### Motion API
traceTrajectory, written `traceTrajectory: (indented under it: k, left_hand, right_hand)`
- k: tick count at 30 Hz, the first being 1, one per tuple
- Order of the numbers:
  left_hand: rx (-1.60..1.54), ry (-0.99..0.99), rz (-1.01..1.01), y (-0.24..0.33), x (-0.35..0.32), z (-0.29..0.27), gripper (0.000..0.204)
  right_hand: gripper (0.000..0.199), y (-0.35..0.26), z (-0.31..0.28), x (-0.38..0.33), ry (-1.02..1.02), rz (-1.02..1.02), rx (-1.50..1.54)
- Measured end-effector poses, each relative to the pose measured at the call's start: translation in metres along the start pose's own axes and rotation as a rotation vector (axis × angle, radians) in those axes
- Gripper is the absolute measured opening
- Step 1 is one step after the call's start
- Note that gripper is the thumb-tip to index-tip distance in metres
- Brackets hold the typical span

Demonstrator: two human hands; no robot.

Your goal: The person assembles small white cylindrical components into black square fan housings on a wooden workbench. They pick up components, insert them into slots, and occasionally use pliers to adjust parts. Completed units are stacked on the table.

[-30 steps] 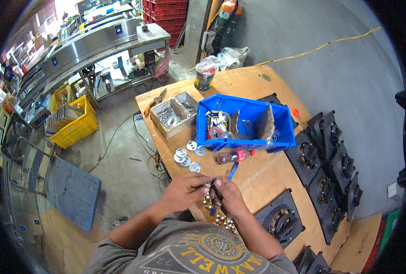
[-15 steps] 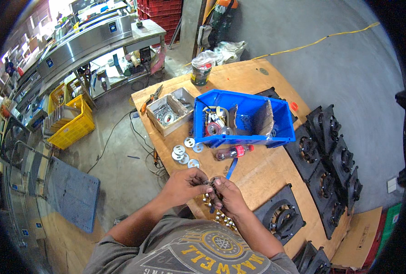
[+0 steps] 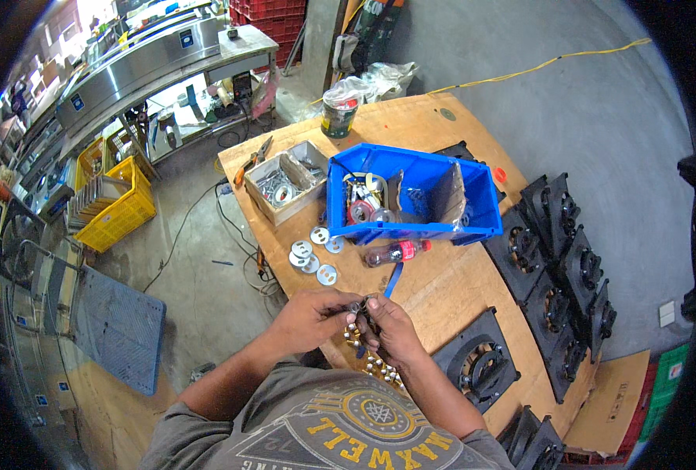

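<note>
My left hand (image 3: 310,321) and my right hand (image 3: 393,323) meet over the near edge of the wooden table. Between their pinched fingertips is a small dark metal part (image 3: 357,307), mostly covered by fingers, so its kind does not show. Several small brass-and-white fittings (image 3: 381,368) lie scattered just below the hands. A blue strip (image 3: 394,279) lies on the wood beyond my right hand. Farther left, several round metal discs with holes (image 3: 302,249) are loosely grouped, some overlapping.
A blue divided bin (image 3: 411,229) with small parts stands mid-table, with a dark drink bottle (image 3: 383,254) before it. Beside it are a wooden hardware box (image 3: 281,205), pliers (image 3: 246,168) and a tub (image 3: 338,119). Black burner plates (image 3: 481,359) line the right side.
The view has shifted slightly, so the table and its contents sit a little higher and farther left. Both hands stay together on the small metal part, with only slight finger movement.
</note>
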State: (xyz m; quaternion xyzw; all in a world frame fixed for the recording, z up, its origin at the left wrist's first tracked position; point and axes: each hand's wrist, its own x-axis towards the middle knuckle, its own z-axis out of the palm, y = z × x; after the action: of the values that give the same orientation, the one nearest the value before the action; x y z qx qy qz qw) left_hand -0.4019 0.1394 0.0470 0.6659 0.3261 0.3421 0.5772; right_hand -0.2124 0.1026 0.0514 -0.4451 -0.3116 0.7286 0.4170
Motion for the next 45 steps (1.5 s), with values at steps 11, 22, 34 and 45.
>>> traceTrajectory:
  k: [11,22,34,45]
  left_hand:
    - [-0.119,0.089,-0.139,-0.002,-0.003,0.002,0.021]
    - [-0.359,0.018,-0.077,-0.015,0.002,0.003,0.022]
    - [-0.858,-0.367,-0.554,-0.014,0.002,-0.012,0.037]
    - [-0.603,-0.146,-0.742,-0.004,0.005,0.01,0.04]
  right_hand:
    - [0.026,0.0,0.003,0.0,0.0,-0.01,-0.019]
    - [0.024,-0.005,0.001,0.0,0.012,-0.027,-0.037]
    - [0.019,0.001,-0.005,-0.002,-0.029,-0.202,-0.332]
    - [0.02,-0.015,-0.005,-0.015,0.048,-0.364,-0.902]
